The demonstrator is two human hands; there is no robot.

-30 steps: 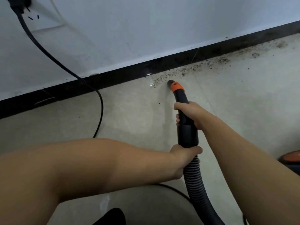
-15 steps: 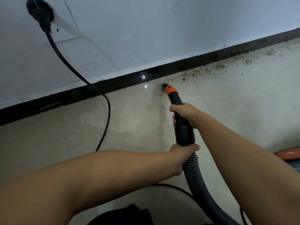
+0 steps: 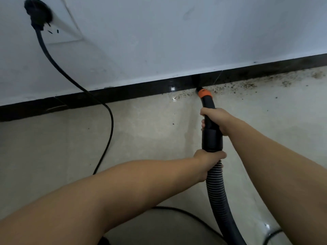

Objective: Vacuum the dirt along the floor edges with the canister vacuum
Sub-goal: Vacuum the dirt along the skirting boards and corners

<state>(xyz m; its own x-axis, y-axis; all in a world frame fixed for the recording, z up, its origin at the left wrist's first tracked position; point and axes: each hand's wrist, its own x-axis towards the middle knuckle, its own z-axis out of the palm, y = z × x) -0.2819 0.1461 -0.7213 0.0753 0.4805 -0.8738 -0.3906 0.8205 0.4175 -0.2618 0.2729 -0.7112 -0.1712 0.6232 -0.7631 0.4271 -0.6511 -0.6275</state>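
Nozzle [image 3: 205, 93] now touches the baseboard [image 3: 141, 89], both hands' fingers [image 3: 208, 110] still gripping the wand [image 3: 211, 137].

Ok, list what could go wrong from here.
1. The nozzle sits right at the baseboard; pushing harder could scrape it.
2. The cord hangs from the plug and trails across the floor behind the left arm; a snag might pull the plug loose.
3. Dirt runs on rightward; a fast sweep may scatter it.

White wall [image 3: 177, 32] above black baseboard [image 3: 141, 90]
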